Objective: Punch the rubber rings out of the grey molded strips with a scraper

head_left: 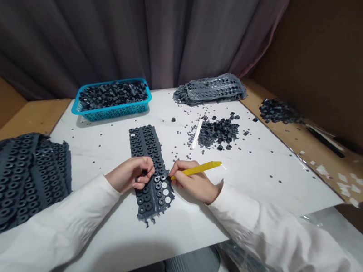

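A dark grey rubber strip (147, 150) full of ring-shaped pieces lies lengthwise on the white board (122, 237). A few holes near its lower right are punched out and show white. My left hand (132, 173) rests on the strip's left side with fingers curled, pressing on it. My right hand (194, 184) sits at the strip's right edge, gripping a yellow stick tool (198, 168) like a pen. The tool's near end touches the strip.
A blue basket (113, 111) of dark rings stands at the back. Stacked rubber sheets (9, 181) lie at the left, another stack (210, 90) at the back right. A pile of loose rings (218, 131) and a white stick (197, 133) lie on the board's right side.
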The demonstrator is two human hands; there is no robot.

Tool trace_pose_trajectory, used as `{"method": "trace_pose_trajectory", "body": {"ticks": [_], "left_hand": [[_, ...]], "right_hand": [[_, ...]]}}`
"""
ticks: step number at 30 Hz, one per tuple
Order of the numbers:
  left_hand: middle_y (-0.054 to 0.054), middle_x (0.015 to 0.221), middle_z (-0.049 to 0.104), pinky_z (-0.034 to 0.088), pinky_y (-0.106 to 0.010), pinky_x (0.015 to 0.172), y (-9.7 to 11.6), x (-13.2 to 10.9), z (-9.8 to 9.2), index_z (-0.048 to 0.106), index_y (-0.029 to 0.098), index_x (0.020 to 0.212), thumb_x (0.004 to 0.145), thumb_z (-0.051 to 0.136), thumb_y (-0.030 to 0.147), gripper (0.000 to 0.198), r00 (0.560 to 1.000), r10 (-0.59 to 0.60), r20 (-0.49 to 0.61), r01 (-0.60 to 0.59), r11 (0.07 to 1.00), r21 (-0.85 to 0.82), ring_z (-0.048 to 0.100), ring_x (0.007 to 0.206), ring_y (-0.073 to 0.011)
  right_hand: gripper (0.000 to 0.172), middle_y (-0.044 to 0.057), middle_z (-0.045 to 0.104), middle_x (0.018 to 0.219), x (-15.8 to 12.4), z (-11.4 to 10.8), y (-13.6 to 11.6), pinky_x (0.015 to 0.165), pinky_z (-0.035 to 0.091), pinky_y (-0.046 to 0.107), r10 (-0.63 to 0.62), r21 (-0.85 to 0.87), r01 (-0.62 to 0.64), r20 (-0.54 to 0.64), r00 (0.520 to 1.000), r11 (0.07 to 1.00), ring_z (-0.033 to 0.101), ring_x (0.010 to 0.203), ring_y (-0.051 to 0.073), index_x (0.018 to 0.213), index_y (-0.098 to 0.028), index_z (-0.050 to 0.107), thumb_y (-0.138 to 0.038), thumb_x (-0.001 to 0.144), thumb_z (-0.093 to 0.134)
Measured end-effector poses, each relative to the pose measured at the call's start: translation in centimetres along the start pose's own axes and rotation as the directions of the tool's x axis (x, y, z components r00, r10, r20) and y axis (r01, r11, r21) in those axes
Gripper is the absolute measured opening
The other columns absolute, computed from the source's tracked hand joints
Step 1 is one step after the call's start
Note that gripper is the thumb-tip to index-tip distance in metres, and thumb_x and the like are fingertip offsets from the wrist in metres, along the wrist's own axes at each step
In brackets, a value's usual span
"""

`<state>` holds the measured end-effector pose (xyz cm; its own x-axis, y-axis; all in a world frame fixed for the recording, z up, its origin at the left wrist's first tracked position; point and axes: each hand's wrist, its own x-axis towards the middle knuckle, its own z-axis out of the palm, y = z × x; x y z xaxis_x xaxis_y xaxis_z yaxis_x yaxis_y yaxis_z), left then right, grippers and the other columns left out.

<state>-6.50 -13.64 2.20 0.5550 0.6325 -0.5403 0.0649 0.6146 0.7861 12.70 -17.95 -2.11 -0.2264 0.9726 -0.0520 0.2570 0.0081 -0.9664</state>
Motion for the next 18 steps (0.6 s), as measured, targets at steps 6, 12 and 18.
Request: {"method": "trace_pose_trajectory", "body": {"ticks": [6,12,18], "left_hand": [[0.002,0.06,0.053,0.027,-0.018,0.041,0.1,1.0,0.0,0.055,0.018,0.088,0.077,0.052,0.028,0.015,0.974,0.221,0.05,-0.208,0.79,0.577,0.036,0.044,-0.0074],[0.0,0.063,0.056,0.037,-0.024,0.06,-0.4,0.9,0.9,0.063,0.017,0.086,0.077,0.049,0.022,0.017,0.913,0.344,0.221,-0.318,0.259,0.912,0.05,0.059,-0.0146],[-0.005,0.076,0.056,0.039,-0.027,0.062,-1.8,1.0,2.0,0.058,0.016,0.085,0.079,0.049,0.02,0.012,0.905,0.382,0.187,-0.202,0.0,0.979,0.053,0.067,-0.0183]], "right_hand": [[0.015,0.0,0.059,0.059,0.0,0.0,0.0,0.053,0.04,0.021,0.0,-0.019,0.0,0.004,1.0,1.0,0.053,0.057,0.011,0.065,-0.018,0.058,-0.016,0.075,0.047],[0.016,-0.001,0.058,0.059,0.1,-0.1,0.1,0.054,0.04,0.021,-0.016,-0.019,0.016,0.015,1.0,1.0,0.053,0.058,0.011,0.065,-0.017,0.058,-0.017,0.076,0.047],[0.017,-0.001,0.056,0.057,0.0,-0.1,-0.2,0.055,0.039,0.021,-0.019,-0.034,0.019,0.011,1.0,0.999,0.052,0.058,0.012,0.063,-0.018,0.057,-0.016,0.075,0.046]]}}
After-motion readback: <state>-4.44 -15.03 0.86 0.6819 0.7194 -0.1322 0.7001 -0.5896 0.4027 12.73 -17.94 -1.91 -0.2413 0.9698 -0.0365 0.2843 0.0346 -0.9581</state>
